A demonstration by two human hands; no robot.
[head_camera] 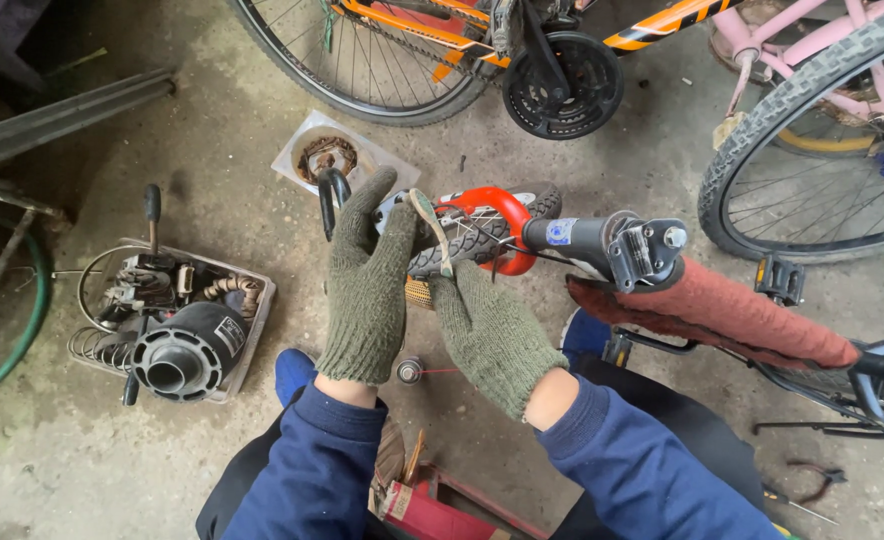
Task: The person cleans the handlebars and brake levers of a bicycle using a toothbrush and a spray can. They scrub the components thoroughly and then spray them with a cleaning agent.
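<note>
Blue sleeves (pixel 622 460), gloved left hand (pixel 367 285) and right hand (pixel 487 335) at small tyre (pixel 472 245), parts tray (pixel 177 320) beside.

Single head cam, looks steeply down at concrete floor (pixel 212 180), close above both gloved hands; small wheel (pixel 482 235) mid-frame. No second view, nothing shared.

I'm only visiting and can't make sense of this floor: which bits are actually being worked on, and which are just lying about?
In hand:
left hand
right hand
small wheel with red guard
strap pinched at the tyre
seat post

Lying about:
tray of parts
orange bicycle
pink bicycle
pliers
spray can
</note>
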